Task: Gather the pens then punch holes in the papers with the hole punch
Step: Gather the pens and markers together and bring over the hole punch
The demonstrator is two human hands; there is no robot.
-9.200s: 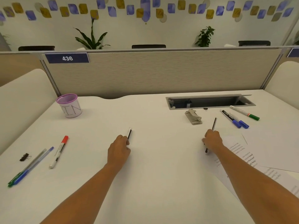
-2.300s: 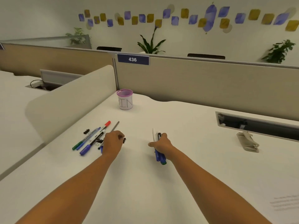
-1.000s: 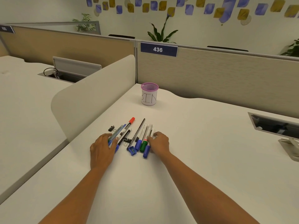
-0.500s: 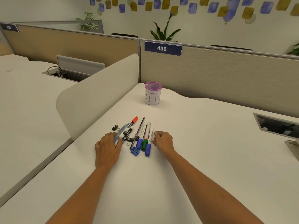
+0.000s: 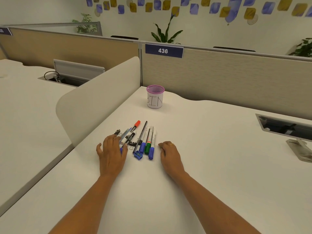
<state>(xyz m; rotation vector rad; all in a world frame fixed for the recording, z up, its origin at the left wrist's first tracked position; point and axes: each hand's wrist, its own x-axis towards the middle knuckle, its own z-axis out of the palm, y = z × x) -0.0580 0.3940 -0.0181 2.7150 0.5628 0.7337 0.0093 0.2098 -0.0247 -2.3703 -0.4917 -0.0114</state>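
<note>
Several pens and markers (image 5: 146,140) lie side by side in a tight row on the white desk (image 5: 211,166), with a red-capped marker (image 5: 136,125) and a thin black pen (image 5: 143,132) among them. My left hand (image 5: 112,153) lies flat with its fingers apart, fingertips on the leftmost pens. My right hand (image 5: 169,154) rests on the desk just right of the row, fingers curled, holding nothing and touching no pen. The grey hole punch (image 5: 301,149) sits at the far right edge. No papers are in view.
A blue sharpener (image 5: 138,155) and black binder clips (image 5: 117,132) lie among the pens. A purple-rimmed cup marked BIN (image 5: 155,97) stands at the back. A curved divider (image 5: 98,100) borders the desk's left side. A cable tray opening (image 5: 285,126) is at the right.
Both hands pushed the pens into one row. My right hand has since drawn back slightly to the right of the row. My left hand stays on the leftmost pens.
</note>
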